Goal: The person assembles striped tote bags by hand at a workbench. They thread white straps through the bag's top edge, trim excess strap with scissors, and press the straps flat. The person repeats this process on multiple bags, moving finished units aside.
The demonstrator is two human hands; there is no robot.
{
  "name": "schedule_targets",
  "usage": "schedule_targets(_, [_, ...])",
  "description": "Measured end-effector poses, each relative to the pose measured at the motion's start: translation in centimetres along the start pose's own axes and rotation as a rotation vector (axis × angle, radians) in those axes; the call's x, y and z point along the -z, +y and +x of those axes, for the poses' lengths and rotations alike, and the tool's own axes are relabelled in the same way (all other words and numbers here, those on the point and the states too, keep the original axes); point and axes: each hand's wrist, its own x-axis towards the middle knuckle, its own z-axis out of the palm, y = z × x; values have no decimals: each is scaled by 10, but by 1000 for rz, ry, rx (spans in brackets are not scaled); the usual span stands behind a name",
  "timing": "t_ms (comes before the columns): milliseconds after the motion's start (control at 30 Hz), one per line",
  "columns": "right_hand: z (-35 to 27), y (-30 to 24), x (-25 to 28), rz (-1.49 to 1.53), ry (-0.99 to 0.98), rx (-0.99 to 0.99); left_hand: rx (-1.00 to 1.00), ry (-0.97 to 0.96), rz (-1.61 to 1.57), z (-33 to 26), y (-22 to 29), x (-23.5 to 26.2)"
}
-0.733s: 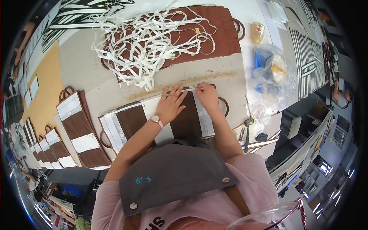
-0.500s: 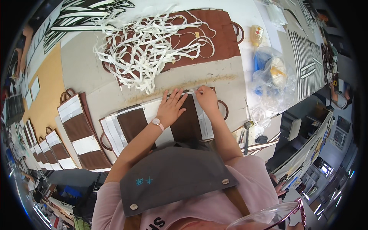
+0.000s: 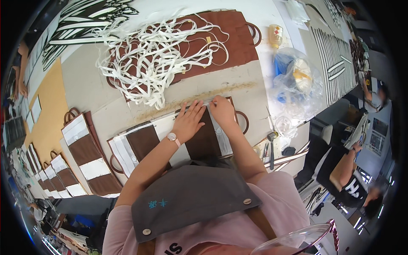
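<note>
A brown-and-white striped bag panel (image 3: 143, 142) with brown handles at its ends lies flat in front of me. My left hand (image 3: 188, 122) rests on it, palm down with fingers spread, their tips near the panel's far edge. Just to the right, my right hand (image 3: 222, 111) is closed, its fingers curled together at that same far edge. Whatever sits between those fingers is too small and hidden to make out. Beyond the hands, a tangle of white strips (image 3: 146, 63) covers part of a flat brown bag piece (image 3: 233, 38).
More striped bag panels (image 3: 88, 146) line the left. At right stand a bottle (image 3: 275, 36), a clear plastic bag with a roll of tape (image 3: 302, 76), and a hammer (image 3: 272, 146). Rows of dark-and-white strips (image 3: 331, 63) lie farther right. Another person (image 3: 340, 174) is behind on the right.
The view has shifted slightly, so the table's things appear farther left. Both hands keep nearly the same places on the panel. A person in black has come into view at the right.
</note>
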Motion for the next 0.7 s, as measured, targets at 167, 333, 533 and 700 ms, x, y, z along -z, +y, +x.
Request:
schedule_targets(167, [1, 4, -2, 10, 46, 42, 5, -14, -17, 1, -3, 0])
schedule_targets(333, [2, 6, 7, 107, -46, 13, 9, -17, -68, 0, -5, 2])
schedule_targets(533, [4, 7, 7, 70, -62, 30, 19, 21, -88, -1, -5, 0])
schedule_targets(700, [3, 3, 2, 8, -26, 18, 32, 11, -47, 2, -4, -2])
